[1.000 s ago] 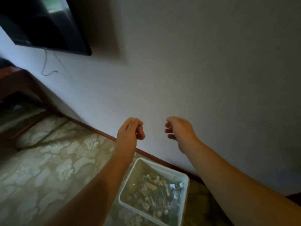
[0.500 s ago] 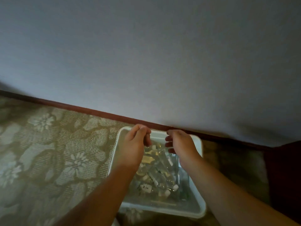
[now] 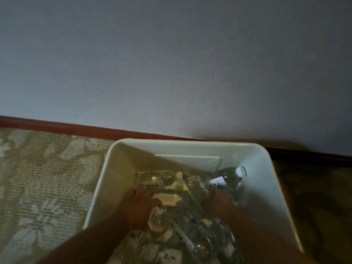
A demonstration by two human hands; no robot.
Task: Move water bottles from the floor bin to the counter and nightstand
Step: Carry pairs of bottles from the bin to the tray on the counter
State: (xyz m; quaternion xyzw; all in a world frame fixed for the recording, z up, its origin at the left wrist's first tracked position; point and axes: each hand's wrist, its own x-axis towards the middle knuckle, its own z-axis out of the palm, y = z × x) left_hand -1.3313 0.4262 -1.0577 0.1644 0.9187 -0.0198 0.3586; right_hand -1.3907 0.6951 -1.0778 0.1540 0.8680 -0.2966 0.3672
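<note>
At nine o'clock lies the patterned carpet (image 3: 43, 180), bounded at its far edge by a dark red baseboard (image 3: 76, 127) under the plain wall (image 3: 171, 54). Moving toward the centre, the white floor bin (image 3: 114, 178) sits hard against that baseboard, and both arms reach down into it from six o'clock. The left hand (image 3: 141, 202) is low among the water bottles (image 3: 167, 216), its fingers curled downward onto them, but the dim light hides whether they actually grasp one, so I cannot tell. At about four o'clock from the bin's centre, the right hand (image 3: 221, 201) is likewise buried in the pile; its fingers are hidden and their state cannot be told either. Beyond it, at two o'clock inside the bin, one capped bottle (image 3: 228, 178) leans against the far right corner. The bin looks well filled and neither counter nor nightstand shows, so the task seems barely begun: the bottles remain to be lifted out and carried off.
</note>
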